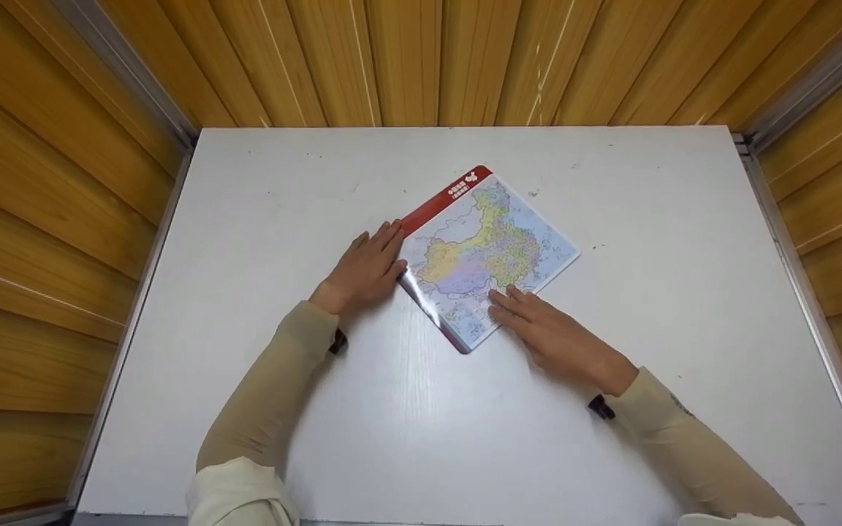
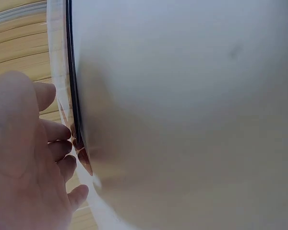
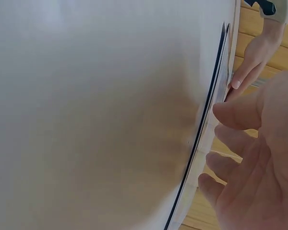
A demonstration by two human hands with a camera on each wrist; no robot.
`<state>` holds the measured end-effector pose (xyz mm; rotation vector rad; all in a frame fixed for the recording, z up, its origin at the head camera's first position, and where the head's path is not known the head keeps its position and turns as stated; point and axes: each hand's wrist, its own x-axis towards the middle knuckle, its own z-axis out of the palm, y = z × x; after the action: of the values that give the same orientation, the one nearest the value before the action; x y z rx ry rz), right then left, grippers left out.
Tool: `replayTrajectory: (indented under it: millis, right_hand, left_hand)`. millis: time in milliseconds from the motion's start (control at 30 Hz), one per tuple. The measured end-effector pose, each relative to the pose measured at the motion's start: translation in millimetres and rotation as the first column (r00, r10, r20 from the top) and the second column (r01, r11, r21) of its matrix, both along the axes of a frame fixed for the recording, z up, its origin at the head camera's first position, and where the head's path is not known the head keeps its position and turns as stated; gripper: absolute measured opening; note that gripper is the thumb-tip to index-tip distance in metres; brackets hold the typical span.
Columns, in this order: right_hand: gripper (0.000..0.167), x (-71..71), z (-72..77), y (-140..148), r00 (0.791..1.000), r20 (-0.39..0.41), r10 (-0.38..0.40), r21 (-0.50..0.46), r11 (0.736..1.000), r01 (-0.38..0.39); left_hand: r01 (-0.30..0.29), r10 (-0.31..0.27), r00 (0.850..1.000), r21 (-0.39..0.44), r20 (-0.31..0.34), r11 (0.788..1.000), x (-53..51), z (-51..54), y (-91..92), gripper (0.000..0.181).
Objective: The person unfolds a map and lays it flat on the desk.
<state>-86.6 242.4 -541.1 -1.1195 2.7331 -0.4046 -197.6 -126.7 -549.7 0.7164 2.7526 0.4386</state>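
Note:
A map with a red band along its upper left side lies flat and turned at an angle on the white table. My left hand rests at the map's left corner, fingers extended and their tips on the red band. On the lower right edge, the fingers of my right hand lie nearly straight over the map's surface. In the left wrist view, the thin dark edge of the map stands beside the fingertips. Seen from the right wrist, the map's edge shows two thin layers slightly apart at one end.
The white table extends around the map on all sides. Wooden slat panels rise behind it and at both sides, with metal frame strips along the corners. Small dark specks mark the tabletop.

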Motion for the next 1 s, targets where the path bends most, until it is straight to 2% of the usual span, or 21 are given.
replayTrajectory:
  millis: [300, 500, 633, 1000]
  right_hand:
    - [0.051, 2.3, -9.3, -2, 0.999, -0.054, 0.004, -0.035, 0.999, -0.006]
    - [0.052, 1.8, -10.1, -2, 0.999, -0.006, -0.038, -0.043, 0.998, 0.037]
    - [0.055, -1.1, -8.2, 0, 0.998, 0.025, -0.062, -0.048, 0.997, 0.063]
    - [0.058, -5.1, -8.4, 3, 0.991, 0.034, -0.129, -0.062, 0.989, 0.131]
  left_hand:
    - [0.040, -0.040, 0.999, -0.010, -0.010, 0.999, -4.5, -2.4, -3.8, 0.069]
    - [0.061, -0.061, 0.998, -0.008, -0.003, 0.998, -3.9, -1.5, -7.9, 0.070]
    - [0.073, -0.073, 0.997, -0.013, -0.001, 0.997, 0.5, -0.3, -10.5, 0.070]
    - [0.072, -0.072, 0.997, -0.010, 0.023, 0.997, 18.7, 2.3, -12.5, 0.070]
